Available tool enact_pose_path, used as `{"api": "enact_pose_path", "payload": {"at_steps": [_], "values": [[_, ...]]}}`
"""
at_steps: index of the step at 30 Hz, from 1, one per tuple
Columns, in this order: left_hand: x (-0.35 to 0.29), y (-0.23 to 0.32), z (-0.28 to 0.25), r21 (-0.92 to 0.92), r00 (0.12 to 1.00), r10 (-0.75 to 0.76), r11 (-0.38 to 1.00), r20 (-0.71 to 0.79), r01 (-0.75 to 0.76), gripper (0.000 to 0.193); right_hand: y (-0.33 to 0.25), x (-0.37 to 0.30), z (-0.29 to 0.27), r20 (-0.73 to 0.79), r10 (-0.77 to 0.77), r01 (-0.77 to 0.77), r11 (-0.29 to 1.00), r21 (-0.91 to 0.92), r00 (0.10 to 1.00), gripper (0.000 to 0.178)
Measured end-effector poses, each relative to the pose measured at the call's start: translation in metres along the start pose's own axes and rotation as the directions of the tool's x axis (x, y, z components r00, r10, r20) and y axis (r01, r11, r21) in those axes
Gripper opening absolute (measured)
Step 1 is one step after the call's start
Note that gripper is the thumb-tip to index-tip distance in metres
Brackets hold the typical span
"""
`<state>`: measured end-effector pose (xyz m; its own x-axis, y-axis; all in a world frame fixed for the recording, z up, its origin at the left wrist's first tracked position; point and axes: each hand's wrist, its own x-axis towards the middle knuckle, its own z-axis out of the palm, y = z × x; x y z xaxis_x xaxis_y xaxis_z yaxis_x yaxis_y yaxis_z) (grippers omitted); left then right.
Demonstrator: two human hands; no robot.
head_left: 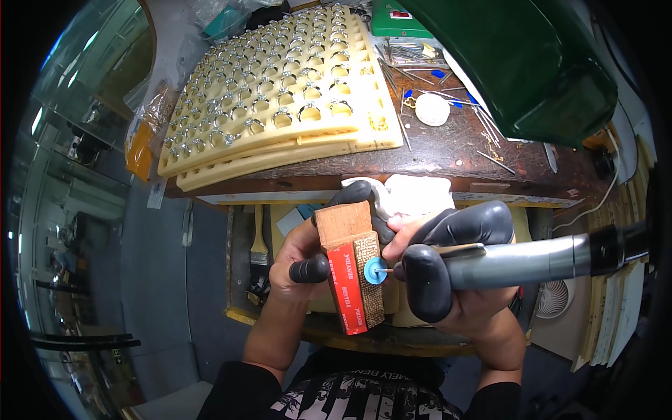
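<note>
My left hand [290, 259], with black covers on several fingers, is closed around a brown block [343, 220]. A red printed label wraps part of the block, and beside it runs a rough, bristly brown strip [369, 308]. My right hand [428, 288], also in black finger covers, grips a silver rotary handpiece [521, 262]. At its tip a small blue disc [374, 270] sits on a thin shank. The disc overlaps the rough strip and appears to touch it. Beyond both hands, a white cloth [420, 196] lies against the bench edge.
Cream trays [259, 143] bearing rows of rings stand on the dark wooden bench [448, 157]. To their right are loose burs, a round white piece [432, 110] and a green box [399, 19]. A green lamp hood [525, 70] hangs above. A brush [259, 238] lies in the drawer below.
</note>
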<state>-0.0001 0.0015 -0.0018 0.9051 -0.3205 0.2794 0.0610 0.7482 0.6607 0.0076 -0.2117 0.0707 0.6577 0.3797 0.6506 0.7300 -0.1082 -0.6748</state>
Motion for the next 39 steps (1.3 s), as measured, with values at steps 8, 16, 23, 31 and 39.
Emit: {"api": "enact_pose_path", "payload": {"at_steps": [8,16,23,31,39], "values": [[-0.0012,0.0005,-0.0032,0.028,1.000,-0.009,1.000,0.013,0.009,0.080,0.0001,-0.0034,-0.0005,0.014,0.011,-0.011,1.000,-0.019,1.000,0.008],[-0.0013,-0.0001,-0.0033,0.004,1.000,-0.018,1.000,0.007,0.018,0.078,-0.0007,-0.0037,-0.0007,0.005,0.010,-0.010,0.998,-0.057,1.000,0.007],[-0.0016,0.0008,-0.0011,0.047,1.000,-0.008,0.999,-0.003,0.008,0.077,0.0007,-0.0035,0.0008,-0.002,0.005,-0.005,1.000,-0.021,1.000,0.008],[0.0003,-0.0001,-0.0024,0.025,1.000,-0.023,0.999,0.005,0.023,0.078,-0.0001,-0.0054,0.0001,-0.007,0.024,-0.024,0.999,-0.033,1.000,0.010],[-0.0013,-0.0002,-0.0045,0.017,1.000,0.019,1.000,0.017,-0.020,0.079,0.0035,-0.0060,0.0024,-0.006,-0.019,0.019,0.999,-0.027,1.000,0.015]]}}
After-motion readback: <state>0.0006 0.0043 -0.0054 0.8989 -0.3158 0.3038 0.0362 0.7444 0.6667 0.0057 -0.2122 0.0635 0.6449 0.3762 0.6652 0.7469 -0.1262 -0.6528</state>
